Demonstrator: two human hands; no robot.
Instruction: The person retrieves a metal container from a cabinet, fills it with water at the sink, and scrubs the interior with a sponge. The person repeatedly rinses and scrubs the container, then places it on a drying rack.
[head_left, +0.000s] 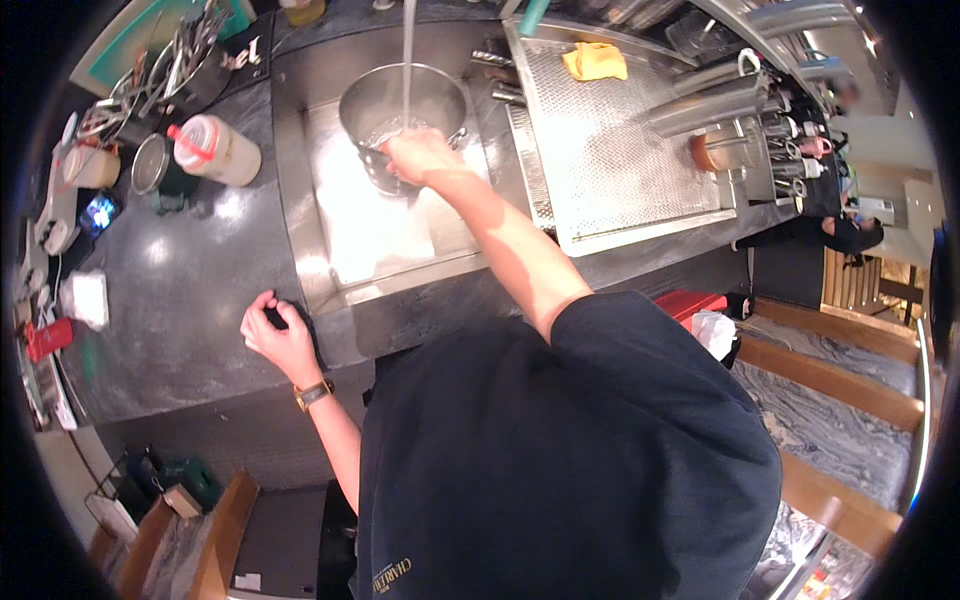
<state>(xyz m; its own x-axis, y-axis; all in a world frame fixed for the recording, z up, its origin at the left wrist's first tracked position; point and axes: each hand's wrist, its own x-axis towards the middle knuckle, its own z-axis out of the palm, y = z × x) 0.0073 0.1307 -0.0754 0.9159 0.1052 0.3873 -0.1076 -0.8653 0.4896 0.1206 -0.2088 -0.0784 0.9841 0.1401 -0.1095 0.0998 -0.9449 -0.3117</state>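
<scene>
My right hand (424, 156) grips the near rim of a round metal pot (367, 94) in the stainless steel sink (360, 259). A stream of water (407, 52) falls into the pot and churns the water inside. The fingers partly hide the pot's near side. My left hand (277, 337), with a watch (313, 393) on the wrist, is over the dark countertop (202, 300) left of the sink. Its fingers are loosely curled, with a gap between thumb and forefinger, and it holds nothing.
Right of the sink lies a perforated metal drainboard (622, 180) with a folded yellow cloth (596, 61), metal cups (709, 105) and a clear jug (727, 146). At left stand a lidded plastic container (217, 150), a dark metal pitcher (154, 169) and a utensil bin (195, 79). Another person (847, 234) is far right.
</scene>
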